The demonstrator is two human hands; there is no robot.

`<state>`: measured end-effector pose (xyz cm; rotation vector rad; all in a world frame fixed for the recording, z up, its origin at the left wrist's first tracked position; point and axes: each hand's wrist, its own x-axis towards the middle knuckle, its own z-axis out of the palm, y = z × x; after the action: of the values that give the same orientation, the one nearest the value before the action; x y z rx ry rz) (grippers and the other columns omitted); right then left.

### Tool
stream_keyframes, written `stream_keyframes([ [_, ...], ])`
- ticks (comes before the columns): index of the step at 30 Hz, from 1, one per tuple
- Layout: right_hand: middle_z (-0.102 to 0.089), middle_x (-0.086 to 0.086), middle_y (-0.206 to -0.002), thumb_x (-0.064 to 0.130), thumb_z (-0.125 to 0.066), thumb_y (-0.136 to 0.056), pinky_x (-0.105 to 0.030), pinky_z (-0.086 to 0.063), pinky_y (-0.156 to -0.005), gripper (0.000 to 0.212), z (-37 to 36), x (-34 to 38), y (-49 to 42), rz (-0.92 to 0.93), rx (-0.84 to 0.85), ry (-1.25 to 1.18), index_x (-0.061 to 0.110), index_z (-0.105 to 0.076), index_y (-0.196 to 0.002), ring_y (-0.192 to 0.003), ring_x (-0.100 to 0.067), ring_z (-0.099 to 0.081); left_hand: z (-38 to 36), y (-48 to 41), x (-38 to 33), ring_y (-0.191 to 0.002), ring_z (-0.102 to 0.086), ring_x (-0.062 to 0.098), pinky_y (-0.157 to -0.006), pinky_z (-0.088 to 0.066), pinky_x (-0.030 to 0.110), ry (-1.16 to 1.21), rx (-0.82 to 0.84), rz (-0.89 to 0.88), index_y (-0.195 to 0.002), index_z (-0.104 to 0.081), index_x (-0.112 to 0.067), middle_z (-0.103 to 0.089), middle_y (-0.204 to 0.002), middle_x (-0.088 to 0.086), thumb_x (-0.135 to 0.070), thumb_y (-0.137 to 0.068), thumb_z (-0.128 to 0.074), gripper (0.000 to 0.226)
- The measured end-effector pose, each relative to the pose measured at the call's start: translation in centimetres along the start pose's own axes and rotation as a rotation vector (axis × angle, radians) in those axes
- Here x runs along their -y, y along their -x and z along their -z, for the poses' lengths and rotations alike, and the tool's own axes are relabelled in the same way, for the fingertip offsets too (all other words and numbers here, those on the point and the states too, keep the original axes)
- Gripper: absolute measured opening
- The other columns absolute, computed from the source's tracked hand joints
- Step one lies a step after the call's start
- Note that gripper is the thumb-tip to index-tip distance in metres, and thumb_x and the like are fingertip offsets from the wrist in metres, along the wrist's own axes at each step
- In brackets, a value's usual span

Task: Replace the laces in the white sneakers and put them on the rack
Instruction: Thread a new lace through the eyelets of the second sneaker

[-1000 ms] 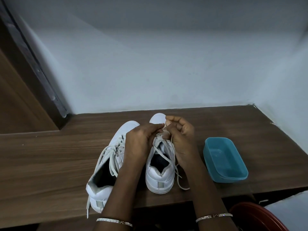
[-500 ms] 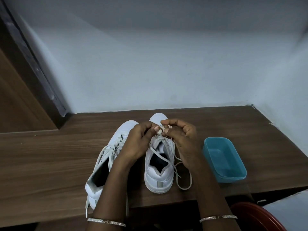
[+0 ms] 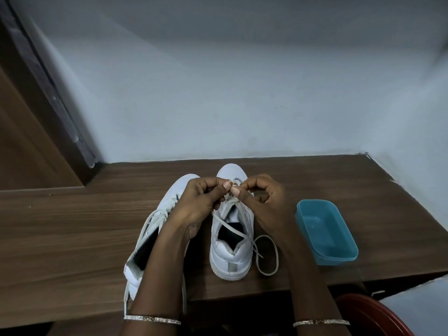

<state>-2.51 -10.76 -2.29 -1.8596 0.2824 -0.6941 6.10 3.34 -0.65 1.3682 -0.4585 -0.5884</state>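
Observation:
Two white sneakers stand on the wooden table (image 3: 72, 234), toes pointing away from me. Over the right sneaker (image 3: 230, 258) my left hand (image 3: 198, 204) and my right hand (image 3: 264, 202) meet fingertip to fingertip, each pinching the white lace (image 3: 232, 190) near the front eyelets. One strand of that lace crosses the shoe's opening and a loose loop (image 3: 269, 255) lies on the table to its right. The left sneaker (image 3: 145, 243) leans outward, its own laces hanging loose, partly hidden by my left forearm.
A teal plastic tub (image 3: 327, 234) sits on the table right of the shoes. A red round object (image 3: 371, 316) shows below the table's front edge at the lower right. A pale wall rises behind the table, and a wooden door frame (image 3: 36, 105) stands at the left.
Both hands have lifted slightly and drawn the lace up at the front of the right sneaker. The loose strand on the right has slid into a wider loop on the table.

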Motion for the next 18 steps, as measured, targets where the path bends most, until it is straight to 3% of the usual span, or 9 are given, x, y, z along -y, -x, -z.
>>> stream_keyframes([
  [4, -0.068, 0.007, -0.089, 0.03, -0.07, -0.088, -0.046, -0.057, -0.073, 0.011, -0.1, -0.2, -0.2, 0.028, 0.037, 0.016, 0.019, -0.069, -0.086, -0.085, -0.016, -0.067, 0.1, -0.2, 0.2, -0.057, -0.053, 0.007, -0.052, -0.043, 0.016, 0.037, -0.049, -0.002, -0.087, -0.075, -0.001, -0.066, -0.062, 0.003, -0.008, -0.086, -0.068, 0.01],
  [10, -0.07, 0.0, -0.092, 0.032, -0.06, -0.089, -0.04, -0.056, -0.077, 0.019, 0.1, -0.2, -0.1, -0.051, 0.087, -0.064, 0.016, -0.069, -0.091, -0.085, -0.016, -0.068, -0.5, -0.1, 0.2, -0.059, -0.064, 0.011, -0.05, -0.043, 0.016, 0.136, -0.092, 0.091, -0.085, -0.076, -0.007, -0.072, -0.073, 0.012, -0.01, -0.078, -0.073, 0.008],
  [14, -0.073, -0.002, -0.099, 0.029, -0.058, -0.091, -0.042, -0.057, -0.082, 0.02, 0.6, -0.8, -0.1, -0.121, 0.078, -0.098, 0.015, -0.07, -0.098, -0.091, -0.019, -0.07, -0.1, -0.2, 0.1, -0.057, -0.065, 0.018, -0.059, -0.05, 0.025, 0.18, -0.259, 0.085, -0.082, -0.07, -0.008, -0.071, -0.07, 0.013, 0.007, -0.081, -0.07, 0.015],
  [18, -0.075, -0.006, -0.1, 0.01, -0.049, -0.102, -0.039, -0.058, -0.087, 0.021, 2.1, -1.4, 0.3, -0.241, 0.057, -0.205, 0.008, -0.07, -0.108, -0.093, -0.021, -0.073, 0.7, 0.1, 0.0, -0.045, -0.059, 0.008, -0.045, -0.042, 0.014, 0.047, -0.396, -0.015, -0.082, -0.058, -0.006, -0.063, -0.064, 0.016, 0.014, -0.085, -0.063, 0.021],
])
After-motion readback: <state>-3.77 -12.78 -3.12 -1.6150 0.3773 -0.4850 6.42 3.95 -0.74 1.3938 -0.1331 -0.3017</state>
